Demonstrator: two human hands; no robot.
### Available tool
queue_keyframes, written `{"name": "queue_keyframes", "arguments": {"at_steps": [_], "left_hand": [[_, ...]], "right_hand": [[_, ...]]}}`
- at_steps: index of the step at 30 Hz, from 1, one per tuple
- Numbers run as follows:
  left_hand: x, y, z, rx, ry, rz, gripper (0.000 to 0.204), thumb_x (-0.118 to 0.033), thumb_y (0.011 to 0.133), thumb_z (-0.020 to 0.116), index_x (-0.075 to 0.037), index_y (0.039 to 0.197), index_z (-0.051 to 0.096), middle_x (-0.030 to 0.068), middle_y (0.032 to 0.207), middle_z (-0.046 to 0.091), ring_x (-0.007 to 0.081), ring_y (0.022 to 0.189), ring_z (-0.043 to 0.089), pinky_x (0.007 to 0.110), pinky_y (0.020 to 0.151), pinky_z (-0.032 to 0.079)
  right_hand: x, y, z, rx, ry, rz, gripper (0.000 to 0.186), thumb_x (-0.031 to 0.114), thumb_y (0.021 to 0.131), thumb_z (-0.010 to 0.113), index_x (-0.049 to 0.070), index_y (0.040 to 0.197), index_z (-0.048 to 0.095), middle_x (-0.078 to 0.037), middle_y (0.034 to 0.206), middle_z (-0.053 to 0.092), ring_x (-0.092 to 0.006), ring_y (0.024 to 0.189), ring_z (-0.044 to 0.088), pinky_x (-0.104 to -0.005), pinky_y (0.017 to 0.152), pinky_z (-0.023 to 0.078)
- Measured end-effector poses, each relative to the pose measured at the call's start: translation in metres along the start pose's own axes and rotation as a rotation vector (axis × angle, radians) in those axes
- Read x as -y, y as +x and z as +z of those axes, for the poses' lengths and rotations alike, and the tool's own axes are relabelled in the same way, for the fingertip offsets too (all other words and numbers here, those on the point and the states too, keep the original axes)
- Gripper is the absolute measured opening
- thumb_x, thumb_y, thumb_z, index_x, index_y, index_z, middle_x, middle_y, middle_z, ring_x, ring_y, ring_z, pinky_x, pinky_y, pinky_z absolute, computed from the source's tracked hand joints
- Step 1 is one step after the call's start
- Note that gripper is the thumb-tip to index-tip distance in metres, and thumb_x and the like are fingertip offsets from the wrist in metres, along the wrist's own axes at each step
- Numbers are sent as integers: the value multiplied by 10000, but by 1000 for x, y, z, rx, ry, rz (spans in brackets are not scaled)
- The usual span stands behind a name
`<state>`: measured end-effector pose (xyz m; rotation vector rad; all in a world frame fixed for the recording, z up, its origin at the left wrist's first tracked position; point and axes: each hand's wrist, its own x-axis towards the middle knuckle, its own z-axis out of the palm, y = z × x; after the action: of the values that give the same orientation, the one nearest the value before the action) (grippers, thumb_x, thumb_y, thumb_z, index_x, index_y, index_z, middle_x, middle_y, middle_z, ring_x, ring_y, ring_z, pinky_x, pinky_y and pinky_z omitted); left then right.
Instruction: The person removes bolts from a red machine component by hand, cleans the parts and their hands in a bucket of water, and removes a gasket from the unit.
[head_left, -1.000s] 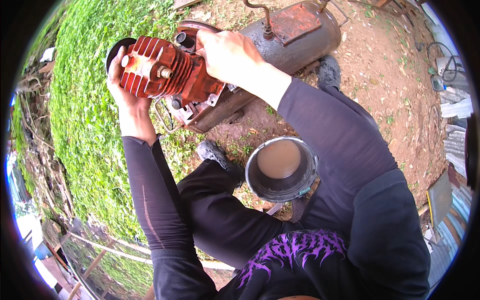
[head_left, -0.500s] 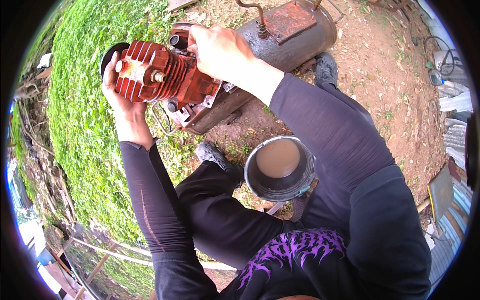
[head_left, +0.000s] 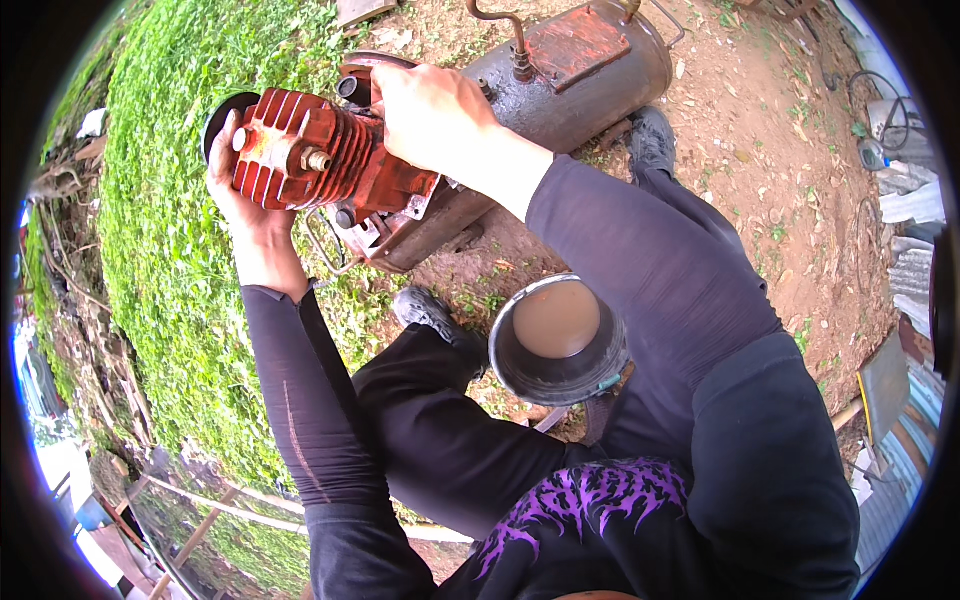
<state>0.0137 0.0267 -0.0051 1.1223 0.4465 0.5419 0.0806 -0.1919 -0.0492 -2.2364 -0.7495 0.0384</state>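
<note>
Spreading beyond and beneath both grips, green grass [head_left: 180, 200] lies on the left and bare brown soil [head_left: 770, 130] on the right. A long, dark cylindrical tank [head_left: 590, 95] lies on its side, its far end up and to the right of the right grip, its near end below and between the two. A black bucket [head_left: 515, 375] stands on the ground below the right grip, closer to the wearer, with murky brown water [head_left: 556, 318] in it.

The red finned block [head_left: 300, 140] sits between the grips, over the tank's near end; whether it rests there cannot be told. The left grip [head_left: 240, 205], a bare hand, is clamped around the block's left end. The right grip [head_left: 435, 115] curls in at the block's other end; its fingertips are hidden, so whether they are closed cannot be told. A small brass fitting [head_left: 316, 160] points out of the block, between the grips.

The step in hand appears to be steadying the block on the left while the right works at its base. The next move likely calls for firm left-side support and careful right fingers.
</note>
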Motion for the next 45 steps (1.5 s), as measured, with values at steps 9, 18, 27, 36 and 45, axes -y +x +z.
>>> {"name": "queue_keyframes", "arguments": {"at_steps": [9,18,27,36,45], "left_hand": [[2,4,-5,33,-74,-5,327,-258,973,608,-32,1203,664,162,1197,700,290,1079,679,461,966,549],[1,-2,4,-8,-12,-34,373,-289,1002,542,-65,1290,614,147,1288,661,309,1166,641,488,1027,515],[1,5,-9,45,-80,-24,324,-270,977,602,-42,1196,669,151,1197,702,289,1069,684,447,959,555],[-2,-1,-3,78,-72,-52,305,-256,978,594,-28,1164,674,166,1184,703,295,1075,681,454,958,549],[-5,-13,19,-71,20,-31,429,-289,1009,533,-39,1354,582,160,1333,636,319,1218,614,490,1068,487]], "right_hand": [[0,3,-6,21,13,26,222,137,801,664,72,1013,650,-170,868,729,-373,831,729,-472,734,588],[-10,6,-3,29,54,-12,210,162,828,656,67,1016,659,-162,888,730,-348,832,730,-451,731,591],[-5,9,-15,62,3,40,177,154,833,653,67,986,671,-171,906,742,-357,900,729,-458,793,580],[1,8,-12,99,20,46,185,137,835,657,61,1003,663,-156,929,750,-328,884,738,-437,759,593],[-8,10,-17,49,-17,-34,201,137,831,641,79,1019,681,-150,934,744,-343,905,727,-453,796,580]]}}
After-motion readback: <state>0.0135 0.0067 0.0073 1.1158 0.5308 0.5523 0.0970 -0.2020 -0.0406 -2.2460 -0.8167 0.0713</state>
